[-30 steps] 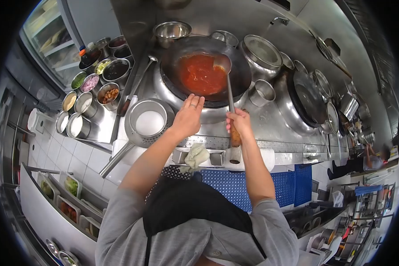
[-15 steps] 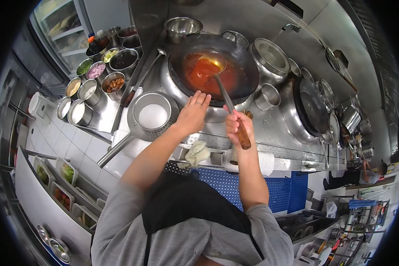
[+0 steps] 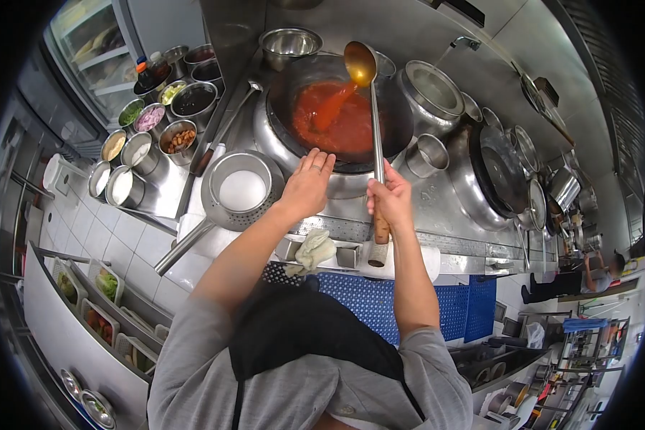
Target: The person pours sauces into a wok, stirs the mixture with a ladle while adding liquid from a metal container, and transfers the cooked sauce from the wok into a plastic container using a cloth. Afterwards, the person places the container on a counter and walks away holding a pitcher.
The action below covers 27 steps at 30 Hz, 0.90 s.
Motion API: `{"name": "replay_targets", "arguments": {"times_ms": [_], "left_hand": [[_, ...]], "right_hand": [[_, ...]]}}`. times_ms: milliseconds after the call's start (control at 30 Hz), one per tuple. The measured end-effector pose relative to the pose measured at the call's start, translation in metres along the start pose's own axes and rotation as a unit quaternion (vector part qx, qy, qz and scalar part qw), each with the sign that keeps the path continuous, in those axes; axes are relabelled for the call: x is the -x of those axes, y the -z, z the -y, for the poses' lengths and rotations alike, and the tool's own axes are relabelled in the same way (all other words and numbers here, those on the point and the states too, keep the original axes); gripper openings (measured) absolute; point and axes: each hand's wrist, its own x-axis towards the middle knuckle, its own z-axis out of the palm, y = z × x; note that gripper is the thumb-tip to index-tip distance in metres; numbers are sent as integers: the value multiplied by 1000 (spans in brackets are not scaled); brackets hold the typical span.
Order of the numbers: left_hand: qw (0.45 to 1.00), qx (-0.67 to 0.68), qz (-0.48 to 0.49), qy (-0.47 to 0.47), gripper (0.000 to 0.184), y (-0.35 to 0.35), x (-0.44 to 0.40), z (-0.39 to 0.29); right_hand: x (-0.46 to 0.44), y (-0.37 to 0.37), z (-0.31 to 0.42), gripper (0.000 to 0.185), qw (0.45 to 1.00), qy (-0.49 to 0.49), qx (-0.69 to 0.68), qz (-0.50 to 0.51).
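Note:
My right hand (image 3: 392,193) is wrapped round the wooden handle of a long metal ladle (image 3: 375,115). Its bowl is raised and tilted over the wok (image 3: 405,118), and red sauce (image 3: 347,118) streams from it into the sauce below. My left hand (image 3: 309,185) lies with its fingers stretched out at the wok's near edge, holding nothing; whether it touches the rim I cannot tell. Just left of that hand, a metal pot (image 3: 242,168) with white contents sits in a perforated strainer (image 3: 211,208) with a long handle.
Metal containers of ingredients (image 3: 150,120) crowd the left counter, beside another long-handled utensil (image 3: 226,125). A metal bowl (image 3: 291,44) stands behind the wok. To the right are an empty metal pot (image 3: 428,155) and a second wok (image 3: 505,172). A crumpled cloth (image 3: 314,249) lies in front.
The ladle has come up out of the sauce, its bowl moving up and right, and now pours. My right hand has turned the handle more upright. My left hand has hardly moved.

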Motion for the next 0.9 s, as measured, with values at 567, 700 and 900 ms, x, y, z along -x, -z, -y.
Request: {"name": "replay_targets", "arguments": {"times_ms": [567, 700, 900], "left_hand": [[999, 28, 30, 17, 68, 6, -5, -5], [1000, 20, 7, 1, 68, 4, -5, -4], [1000, 15, 0, -12, 59, 8, -15, 2]], "right_hand": [[46, 14, -9, 8, 975, -151, -159, -24], [19, -1, 4, 9, 959, -209, -191, 31], [-61, -3, -15, 24, 960, -149, -234, -31]]}}
